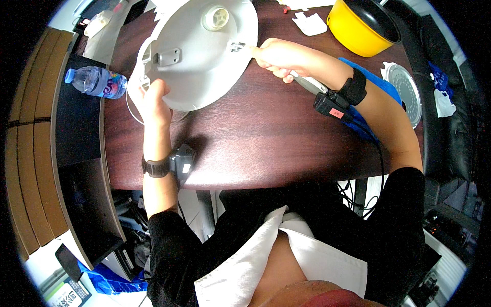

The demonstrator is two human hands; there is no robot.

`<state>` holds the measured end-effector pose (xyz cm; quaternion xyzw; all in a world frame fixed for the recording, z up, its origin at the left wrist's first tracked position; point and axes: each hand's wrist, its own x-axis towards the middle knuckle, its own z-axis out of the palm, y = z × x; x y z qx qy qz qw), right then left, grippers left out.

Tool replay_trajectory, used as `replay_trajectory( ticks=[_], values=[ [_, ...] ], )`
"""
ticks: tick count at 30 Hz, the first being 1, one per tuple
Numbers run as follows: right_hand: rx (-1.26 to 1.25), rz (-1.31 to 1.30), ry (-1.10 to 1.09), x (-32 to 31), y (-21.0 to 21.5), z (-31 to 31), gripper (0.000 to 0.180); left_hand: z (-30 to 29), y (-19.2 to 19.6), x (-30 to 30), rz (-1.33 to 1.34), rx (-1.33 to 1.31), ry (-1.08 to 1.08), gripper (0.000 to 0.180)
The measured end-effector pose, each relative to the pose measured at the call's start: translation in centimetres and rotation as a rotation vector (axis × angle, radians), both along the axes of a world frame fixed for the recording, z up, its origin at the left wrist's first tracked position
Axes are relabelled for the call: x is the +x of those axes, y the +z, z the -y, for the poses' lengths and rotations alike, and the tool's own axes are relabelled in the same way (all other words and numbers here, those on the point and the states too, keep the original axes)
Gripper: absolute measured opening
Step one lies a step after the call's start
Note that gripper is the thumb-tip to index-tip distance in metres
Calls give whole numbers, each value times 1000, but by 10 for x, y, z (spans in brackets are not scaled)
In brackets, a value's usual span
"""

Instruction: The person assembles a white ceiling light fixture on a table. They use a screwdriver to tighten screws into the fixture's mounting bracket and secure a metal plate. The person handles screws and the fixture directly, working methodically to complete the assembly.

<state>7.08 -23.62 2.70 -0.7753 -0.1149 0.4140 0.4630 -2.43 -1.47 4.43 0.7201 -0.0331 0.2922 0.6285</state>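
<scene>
Nearest the camera, below the white dish-shaped shell [204,82]: white collar [235,261] over dark clothing. With the left hand [156,106], clamped on the shell's lower-left rim, thumb over the inner face. With the right hand [279,55], at the shell's right rim, closed around a slim grey-handled tool [308,84]; exact kind hidden by the fingers. Apparently aimed at a small metal fitting [237,47] just inside that rim; can't tell whether touching it.

Could skid off the fitting under an angled push, then score the smooth inner face or run across toward the left thumb. Could also turn or rock, with firm hold on one side only and a curved form over the worktop [266,143]. Might crack plastic if levered too hard at the rim. Inside the shell, also open to a stray knock: a metal bracket [169,57] and a slotted cream socket [217,18].

Just left of the shell, a plastic bottle [99,83]: liable to be bumped by a leftward swing. Right of the shell, a black cable [382,163] from the wrist box [330,106]: might snag at the worktop edge and jerk the tool. Farther right, within elbow reach: blue cloth [381,82], perforated disc [404,87], yellow pot [353,30].
</scene>
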Motion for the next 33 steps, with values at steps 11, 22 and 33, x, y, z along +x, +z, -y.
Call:
replay_trajectory(
  ticks=[11,22,33],
  values=[
    [158,-253,-43,-6,1,-1,45,-6,-5,0,-8,52,2,19],
    [-218,827,58,4,-18,7,52,-7,-1,3,-24,32,48,13],
    [-417,1411,154,-16,-7,5,40,-16,-7,5,-5,57,-1,19]
  ],
)
